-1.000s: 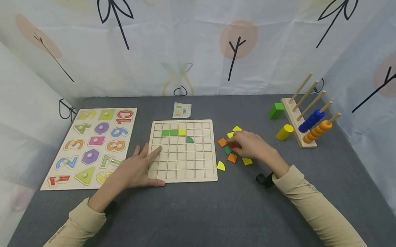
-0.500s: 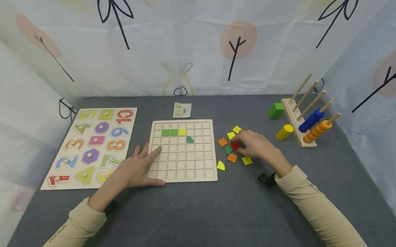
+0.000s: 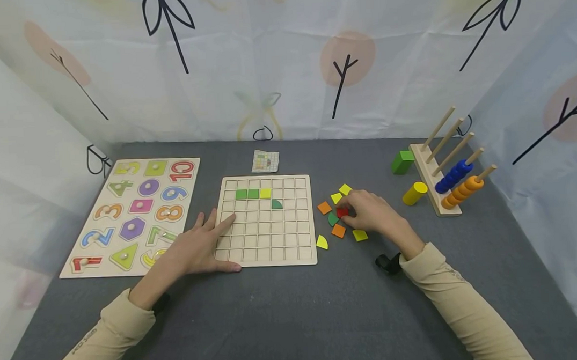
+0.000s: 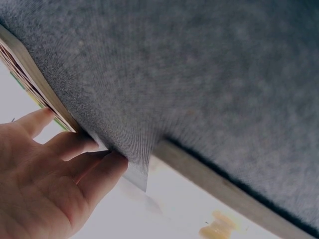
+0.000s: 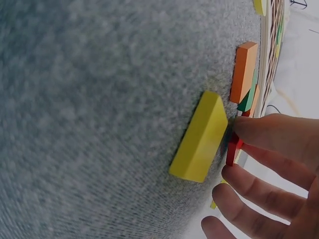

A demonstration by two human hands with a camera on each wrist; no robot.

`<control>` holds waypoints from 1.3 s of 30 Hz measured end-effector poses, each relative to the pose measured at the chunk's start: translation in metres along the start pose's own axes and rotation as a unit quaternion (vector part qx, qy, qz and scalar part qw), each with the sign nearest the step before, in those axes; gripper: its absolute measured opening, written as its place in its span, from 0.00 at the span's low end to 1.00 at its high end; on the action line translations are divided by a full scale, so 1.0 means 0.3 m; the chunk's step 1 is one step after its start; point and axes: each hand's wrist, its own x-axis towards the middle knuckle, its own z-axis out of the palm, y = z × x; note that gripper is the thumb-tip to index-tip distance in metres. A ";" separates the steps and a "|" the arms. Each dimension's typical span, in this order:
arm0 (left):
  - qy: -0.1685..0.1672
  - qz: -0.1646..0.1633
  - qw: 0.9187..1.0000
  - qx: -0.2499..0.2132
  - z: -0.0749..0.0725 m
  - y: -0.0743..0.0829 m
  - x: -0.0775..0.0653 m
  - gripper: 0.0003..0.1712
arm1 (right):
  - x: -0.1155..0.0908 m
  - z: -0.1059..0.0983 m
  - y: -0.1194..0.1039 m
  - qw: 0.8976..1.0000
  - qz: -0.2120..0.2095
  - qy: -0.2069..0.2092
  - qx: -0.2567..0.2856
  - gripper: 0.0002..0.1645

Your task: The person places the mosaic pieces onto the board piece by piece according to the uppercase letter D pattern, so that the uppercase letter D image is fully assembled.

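My left hand (image 3: 199, 245) lies spread over the left edge of a square wooden grid board (image 3: 291, 244), thumb along its front edge. On that board are two green square tiles (image 3: 247, 193), a yellow square tile (image 3: 265, 193) and a green quarter-circle tile (image 3: 277, 204). Over the loose tiles to the right, my right hand (image 3: 369, 211) reaches down with bent fingers. In the right wrist view, a red tile (image 5: 233, 148) is pinched at the thumb and fingertips. Close by lie a yellow tile (image 5: 199, 139), an orange tile (image 5: 244, 72) and a green one (image 5: 247, 94).
A number-and-shape puzzle board (image 3: 96, 210) lies at the left. Behind the grid stands a small pattern card (image 3: 265, 161). To the right are a green block (image 3: 402, 162), a yellow cylinder (image 3: 415, 193) and a peg stacker (image 3: 436, 181) with blue and orange beads.
My right hand has shifted slightly right among the loose tiles, uncovering more of a red tile. The left hand stays put on the grid board.
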 end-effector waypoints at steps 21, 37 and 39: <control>-0.003 -0.004 1.000 -0.001 -0.001 0.001 0.002 0.70 | 0.049 0.005 -0.109 0.999 -0.007 0.045 0.015 0.15; -0.003 -0.005 1.000 -0.002 -0.002 0.002 0.002 0.70 | 0.153 0.039 -0.254 0.998 -0.042 0.035 0.016 0.17; -0.002 -0.005 1.000 -0.003 -0.002 0.001 0.002 0.70 | 0.166 0.043 -0.270 0.999 -0.041 0.029 0.016 0.17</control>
